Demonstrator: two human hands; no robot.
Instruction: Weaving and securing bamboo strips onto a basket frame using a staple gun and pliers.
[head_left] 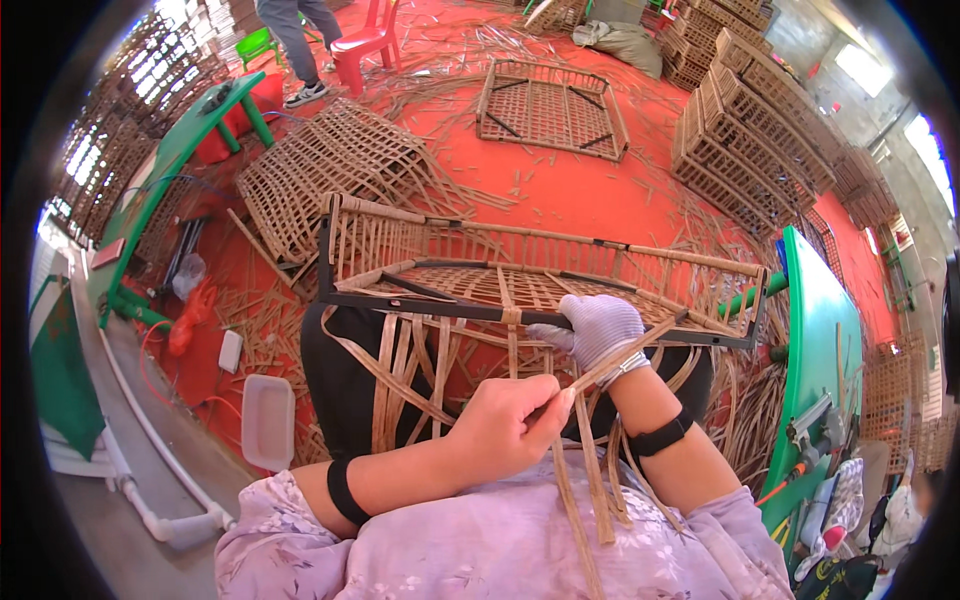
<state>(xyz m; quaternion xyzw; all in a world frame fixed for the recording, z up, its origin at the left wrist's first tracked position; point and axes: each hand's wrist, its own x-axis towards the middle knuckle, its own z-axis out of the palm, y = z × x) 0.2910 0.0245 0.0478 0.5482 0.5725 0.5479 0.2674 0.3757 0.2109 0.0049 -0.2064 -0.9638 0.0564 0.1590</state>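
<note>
A rectangular woven basket with a dark near rail (420, 306) rests across my lap, its open weave and slatted sides facing up. Flat brown weaving strips (390, 375) hang from that rail toward me. My left hand (515, 415), bare, is closed in a pinch on one strip (625, 350), which runs up to the right across my other wrist. My right hand (600, 332), in a pale striped glove, curls over the near rail, right of its middle. Its fingertips are partly hidden behind the rail. More strip ends hang over my lilac floral top.
Another woven basket (335, 175) lies tilted ahead left, and a flat frame (550, 110) lies on the red floor. Green tables (815, 330) (190, 130) flank me. Stacked baskets (745, 140) stand right. A white tub (268, 420) sits left; a person's legs (300, 45) show beyond.
</note>
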